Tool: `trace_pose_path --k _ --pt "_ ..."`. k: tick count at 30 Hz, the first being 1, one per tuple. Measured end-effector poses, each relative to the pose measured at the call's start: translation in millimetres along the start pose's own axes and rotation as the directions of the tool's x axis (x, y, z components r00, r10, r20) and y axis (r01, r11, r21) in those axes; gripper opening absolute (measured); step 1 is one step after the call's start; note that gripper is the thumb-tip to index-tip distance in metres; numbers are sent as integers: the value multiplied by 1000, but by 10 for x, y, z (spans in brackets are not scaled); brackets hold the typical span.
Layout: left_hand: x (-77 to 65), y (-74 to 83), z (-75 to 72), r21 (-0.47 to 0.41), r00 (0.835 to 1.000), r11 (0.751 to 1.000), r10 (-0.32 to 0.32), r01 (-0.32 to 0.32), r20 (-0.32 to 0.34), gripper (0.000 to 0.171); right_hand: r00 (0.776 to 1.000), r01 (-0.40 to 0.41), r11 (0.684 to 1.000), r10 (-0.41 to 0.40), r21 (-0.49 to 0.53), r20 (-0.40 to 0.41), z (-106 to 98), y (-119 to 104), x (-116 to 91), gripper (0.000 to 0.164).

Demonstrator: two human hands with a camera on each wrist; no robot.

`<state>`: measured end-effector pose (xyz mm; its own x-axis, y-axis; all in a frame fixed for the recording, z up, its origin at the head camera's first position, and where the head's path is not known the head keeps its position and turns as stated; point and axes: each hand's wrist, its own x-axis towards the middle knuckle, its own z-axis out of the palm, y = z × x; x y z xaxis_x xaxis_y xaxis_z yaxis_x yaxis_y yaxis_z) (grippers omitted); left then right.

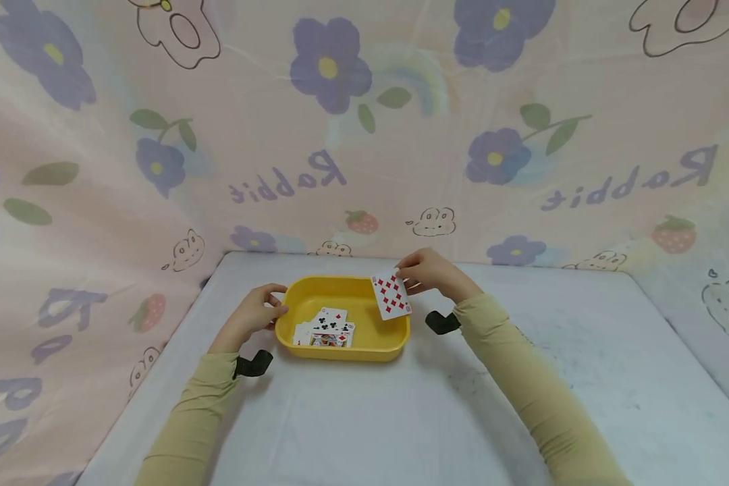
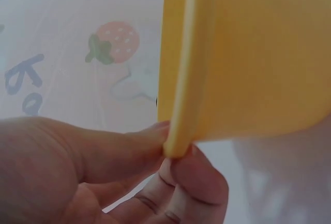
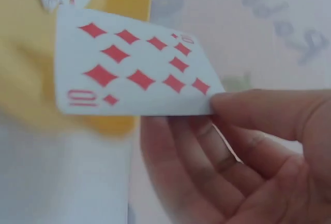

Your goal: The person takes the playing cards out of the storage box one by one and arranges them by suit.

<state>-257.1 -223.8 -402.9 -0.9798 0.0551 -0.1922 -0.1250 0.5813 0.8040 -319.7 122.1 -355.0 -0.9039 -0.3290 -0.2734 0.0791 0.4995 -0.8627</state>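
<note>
My left hand pinches the left end of a yellow tray, with the thumb on one side of its rim and fingers on the other in the left wrist view. Between the thumb and fingers of my right hand is a playing card, the ten of diamonds, face showing. It is held by one corner over the tray's right end. In the right wrist view the same card spreads above the curled fingers. Several face-up cards lie overlapping in the tray's left part, a king or other picture card among them.
The tray stands on a white-covered table. Behind and to the left hangs a pale cloth with flowers, strawberries and rabbits. A black strap end sticks out at the left wrist, another strap end at the right.
</note>
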Motion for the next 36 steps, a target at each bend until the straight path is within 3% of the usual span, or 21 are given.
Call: trace_pose_path --k 6,11,16,23,36 --pt "9 -26 -32 -24 1000 1000 -19 19 4 45 997 -3 997 9 73 -74 -365 304 -47 38" --pt "3 -46 -33 -29 999 999 -27 28 21 44 988 -44 989 64 142 -142 -518 597 -9 40" --pt "3 -56 -40 -22 999 999 -24 25 24 43 969 -83 984 116 157 -218 -474 849 90 39" --pt "-7 -62 -22 -38 999 998 -51 51 16 41 930 -88 994 106 67 -353 -297 1047 242 30" --pt "9 -87 -34 -82 999 995 -50 51 16 40 924 -128 989 145 72 -355 -266 1017 298 30"
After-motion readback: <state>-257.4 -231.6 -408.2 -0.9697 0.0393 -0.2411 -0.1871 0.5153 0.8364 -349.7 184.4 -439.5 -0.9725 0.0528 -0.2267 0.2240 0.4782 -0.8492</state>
